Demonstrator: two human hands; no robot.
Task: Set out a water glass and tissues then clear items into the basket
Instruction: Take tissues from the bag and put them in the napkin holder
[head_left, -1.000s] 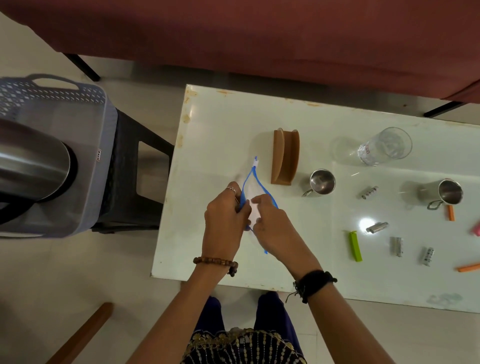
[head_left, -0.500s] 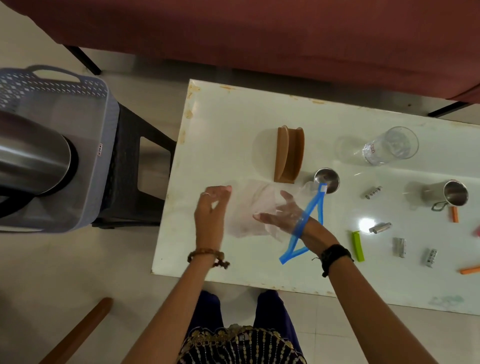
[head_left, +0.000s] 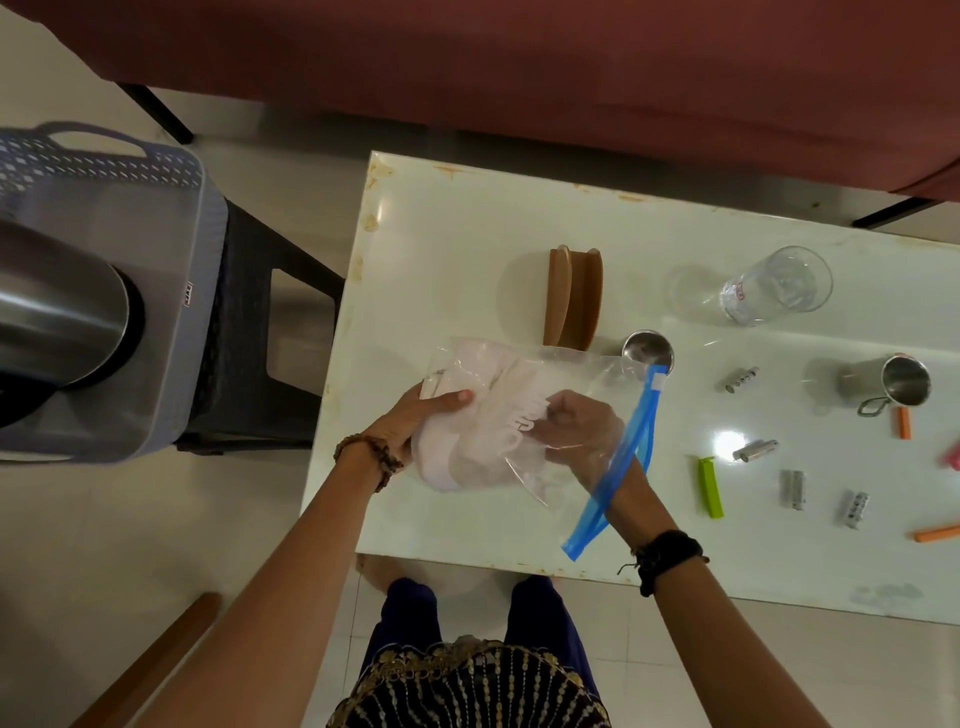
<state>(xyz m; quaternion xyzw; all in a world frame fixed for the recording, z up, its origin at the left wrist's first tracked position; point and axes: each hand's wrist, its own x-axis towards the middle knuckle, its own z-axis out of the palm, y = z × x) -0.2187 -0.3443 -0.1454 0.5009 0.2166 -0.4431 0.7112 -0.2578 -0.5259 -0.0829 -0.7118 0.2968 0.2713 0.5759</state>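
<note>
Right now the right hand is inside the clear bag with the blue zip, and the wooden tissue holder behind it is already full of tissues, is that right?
Not quite. The wooden tissue holder is empty in the head view. The rest holds: the right hand is inside the clear bag with the blue zip.

A white table (head_left: 441, 234) carries 2 steel cups (head_left: 648, 351) (head_left: 904, 387), a green clip (head_left: 710, 487) and several small metal cylinders (head_left: 756, 449). Orange sticks (head_left: 904, 423) lie toward 3 o'clock. At 12 o'clock hangs a maroon cloth (head_left: 519, 67).
</note>
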